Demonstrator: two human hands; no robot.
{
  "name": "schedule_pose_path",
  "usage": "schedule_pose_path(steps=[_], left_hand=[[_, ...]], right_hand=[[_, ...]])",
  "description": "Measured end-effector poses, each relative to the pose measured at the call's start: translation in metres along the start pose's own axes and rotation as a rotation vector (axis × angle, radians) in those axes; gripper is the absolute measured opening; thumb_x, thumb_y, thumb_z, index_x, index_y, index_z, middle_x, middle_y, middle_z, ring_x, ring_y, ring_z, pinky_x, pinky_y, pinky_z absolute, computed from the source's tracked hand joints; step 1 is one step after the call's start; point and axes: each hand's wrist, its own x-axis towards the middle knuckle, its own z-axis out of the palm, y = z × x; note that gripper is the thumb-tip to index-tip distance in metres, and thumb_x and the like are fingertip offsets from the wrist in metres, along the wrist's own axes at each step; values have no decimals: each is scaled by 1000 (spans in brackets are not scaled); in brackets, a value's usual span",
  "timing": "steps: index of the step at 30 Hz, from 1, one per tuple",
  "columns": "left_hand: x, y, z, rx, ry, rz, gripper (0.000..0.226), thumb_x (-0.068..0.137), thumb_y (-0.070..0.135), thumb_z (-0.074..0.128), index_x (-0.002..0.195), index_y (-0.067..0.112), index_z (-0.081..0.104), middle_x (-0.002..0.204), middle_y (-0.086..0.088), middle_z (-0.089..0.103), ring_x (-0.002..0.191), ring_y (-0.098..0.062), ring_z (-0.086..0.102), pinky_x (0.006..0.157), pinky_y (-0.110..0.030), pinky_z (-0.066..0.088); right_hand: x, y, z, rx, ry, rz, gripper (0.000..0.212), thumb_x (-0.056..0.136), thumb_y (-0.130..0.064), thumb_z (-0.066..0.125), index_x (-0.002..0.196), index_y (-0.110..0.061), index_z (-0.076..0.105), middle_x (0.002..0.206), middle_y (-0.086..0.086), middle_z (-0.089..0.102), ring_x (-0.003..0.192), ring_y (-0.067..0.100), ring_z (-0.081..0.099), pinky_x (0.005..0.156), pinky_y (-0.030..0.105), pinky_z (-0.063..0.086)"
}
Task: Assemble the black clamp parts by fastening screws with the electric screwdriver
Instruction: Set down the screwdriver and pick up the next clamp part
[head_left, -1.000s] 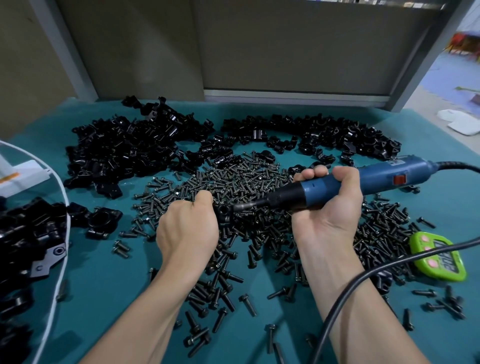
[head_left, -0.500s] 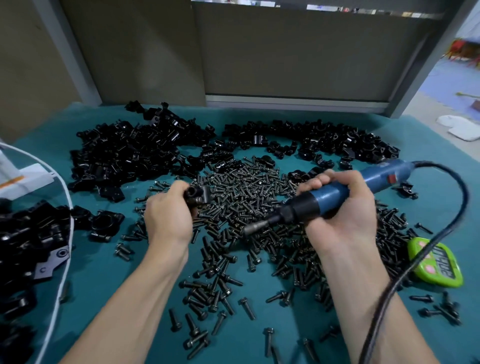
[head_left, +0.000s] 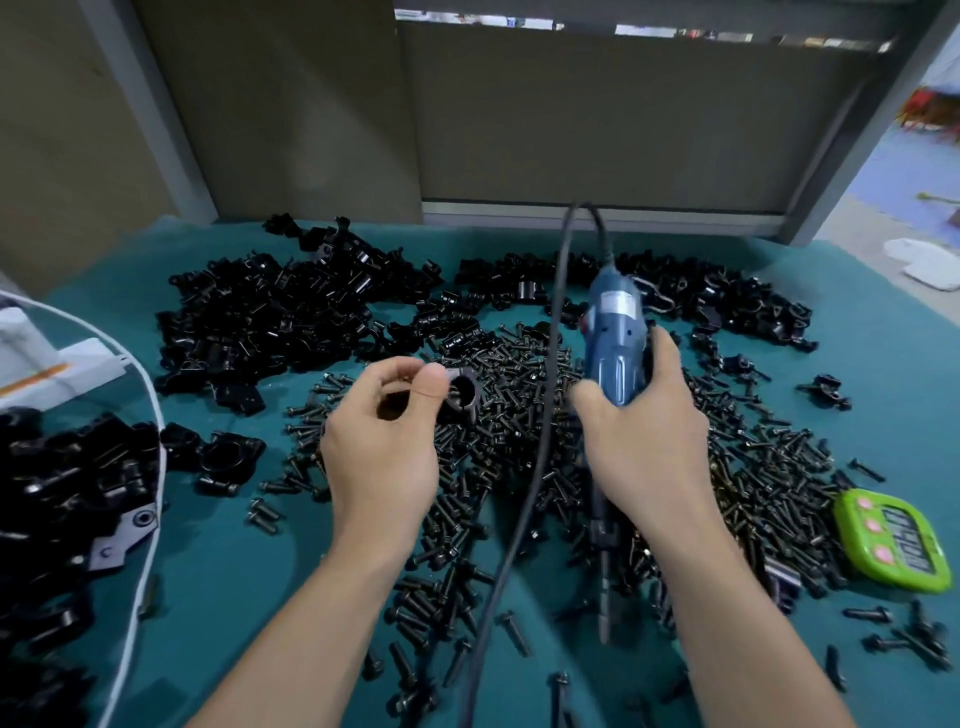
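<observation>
My left hand (head_left: 384, 441) pinches a small black clamp part (head_left: 464, 396) between thumb and fingers, above the heap of black screws (head_left: 509, 395). My right hand (head_left: 644, 431) grips the blue electric screwdriver (head_left: 613, 338) upright, its body pointing away from me and its bit (head_left: 604, 597) pointing down toward me over the screws. The black cord (head_left: 540, 415) loops from the tool's top down past my forearm. Loose black clamp parts (head_left: 270, 317) are piled across the back of the teal table (head_left: 218, 561).
A clear bin (head_left: 78, 499) of black clamps with a white rim stands at the left. A green timer (head_left: 893, 540) lies at the right. Two clamp pieces (head_left: 223, 452) lie near the bin. A grey partition rises behind the table.
My right hand swung the screwdriver from pointing left at the clamp to standing upright with the bit toward me. My left hand turned the clamp part and now pinches it at the fingertips.
</observation>
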Motion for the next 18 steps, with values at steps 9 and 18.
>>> schedule_pose_path(steps=[9, 18], left_hand=[[2, 2, 3, -375, -144, 131, 33, 83, 4, 85, 91, 35, 74, 96, 8, 77, 91, -12, 74, 81, -23, 59], [-20, 6, 7, -154, -204, 301, 73, 80, -7, 82, 121, 47, 54, 115, 19, 68, 115, -9, 69, 81, -30, 63]], right_hand=[[-9, -8, 4, -469, 66, -21, 75, 98, -40, 59, 160, -27, 18, 104, 2, 67, 94, 27, 61, 79, 39, 46], [-23, -20, 20, 506, -383, -25, 9, 94, -27, 71, 101, -23, 75, 76, 3, 76, 65, 16, 70, 65, 35, 57]])
